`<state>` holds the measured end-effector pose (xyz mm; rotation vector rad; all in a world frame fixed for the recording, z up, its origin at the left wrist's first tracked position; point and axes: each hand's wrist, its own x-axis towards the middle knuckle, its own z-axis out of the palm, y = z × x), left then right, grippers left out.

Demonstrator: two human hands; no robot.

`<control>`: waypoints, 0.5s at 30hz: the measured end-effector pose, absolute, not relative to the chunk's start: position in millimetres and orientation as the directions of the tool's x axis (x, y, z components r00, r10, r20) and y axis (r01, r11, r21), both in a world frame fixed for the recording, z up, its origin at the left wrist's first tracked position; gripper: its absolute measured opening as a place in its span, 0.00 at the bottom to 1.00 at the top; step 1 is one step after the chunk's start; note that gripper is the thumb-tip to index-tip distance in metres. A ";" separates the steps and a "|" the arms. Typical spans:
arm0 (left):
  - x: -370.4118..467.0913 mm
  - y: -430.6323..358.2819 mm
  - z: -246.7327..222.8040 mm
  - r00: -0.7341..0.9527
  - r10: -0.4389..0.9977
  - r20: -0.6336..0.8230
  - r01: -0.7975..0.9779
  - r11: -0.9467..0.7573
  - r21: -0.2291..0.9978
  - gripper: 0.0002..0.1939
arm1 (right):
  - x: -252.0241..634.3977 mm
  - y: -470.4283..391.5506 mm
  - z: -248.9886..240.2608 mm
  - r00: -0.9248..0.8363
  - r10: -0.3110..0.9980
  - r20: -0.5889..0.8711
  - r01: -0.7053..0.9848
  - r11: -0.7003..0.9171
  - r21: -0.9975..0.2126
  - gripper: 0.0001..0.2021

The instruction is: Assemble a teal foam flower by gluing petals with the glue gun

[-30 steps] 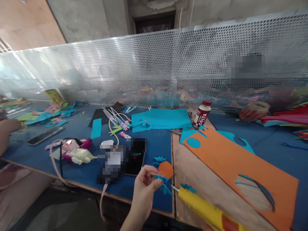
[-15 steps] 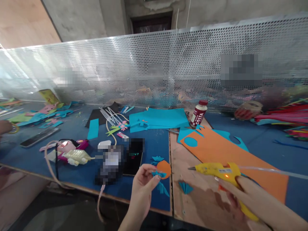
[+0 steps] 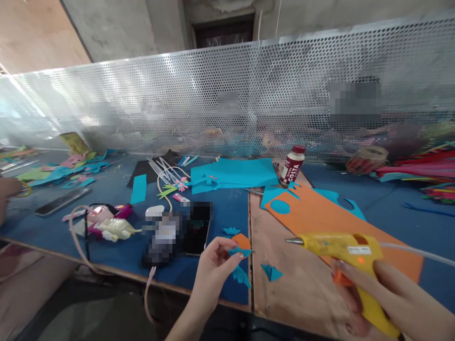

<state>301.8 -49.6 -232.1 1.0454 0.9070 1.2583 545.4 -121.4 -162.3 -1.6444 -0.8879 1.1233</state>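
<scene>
Near the table's front edge, my left hand (image 3: 215, 266) pinches a small blue folded paper piece (image 3: 242, 252) between thumb and fingers. Partly behind that piece lies an orange paper disc (image 3: 241, 240). Other blue folded pieces lie around it: one behind (image 3: 232, 231), one in front (image 3: 241, 276) and one to the right on bare wood (image 3: 271, 272). At the right, my right hand (image 3: 384, 289) is wrapped round the handle of a yellow glue gun (image 3: 341, 248). Its metal nozzle points left, apart from the held paper.
An orange sheet (image 3: 330, 222) lies over blue paper behind the glue gun. Farther back stands a Costa bottle (image 3: 293, 166). A black phone (image 3: 197, 229), a blurred dark object (image 3: 163, 239) and cables lie at left. Another person's hand (image 3: 9, 189) is at the far left.
The glue gun and my right hand have shifted right. My left hand has moved slightly right with the blue piece, which now covers more of the orange disc.
</scene>
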 end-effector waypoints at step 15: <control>303.0 -46.8 -232.2 0.260 0.964 0.053 -0.066 -0.037 0.997 0.13 | 544.0 -82.9 -112.5 0.058 0.959 -0.277 0.188 -0.283 -0.941 0.22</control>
